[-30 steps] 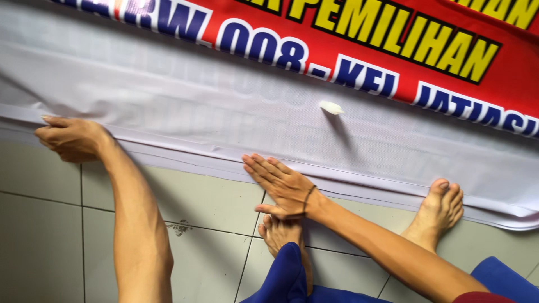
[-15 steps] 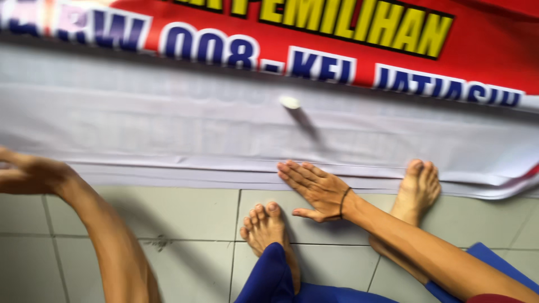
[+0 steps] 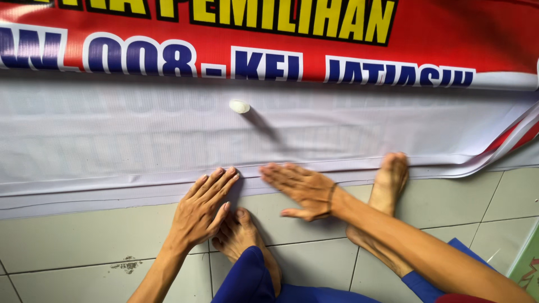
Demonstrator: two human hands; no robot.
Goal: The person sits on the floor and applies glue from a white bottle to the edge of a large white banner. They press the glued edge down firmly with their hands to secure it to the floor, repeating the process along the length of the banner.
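Note:
A large banner (image 3: 112,146) lies on the tiled floor, red with printed letters at the top and a folded white band along its near edge. My left hand (image 3: 202,210) lies flat with fingers spread, its fingertips on the banner's folded near edge. My right hand (image 3: 300,189), with a dark band at the wrist, hovers or presses flat beside it, slightly blurred, fingers pointing left over the same edge. A small white cap-shaped object (image 3: 240,106) stands on the white band above both hands. My bare feet (image 3: 244,241) (image 3: 387,185) rest on the tiles under my arms.
Pale green floor tiles (image 3: 73,241) with dark grout lines run along the near side. The banner's right end (image 3: 505,146) shows layered red and white folds. A green patterned thing (image 3: 530,269) shows at the bottom right corner.
My left hand has swung from the far left in toward the middle and now lies next to my right hand on the banner's edge. The view has shifted right.

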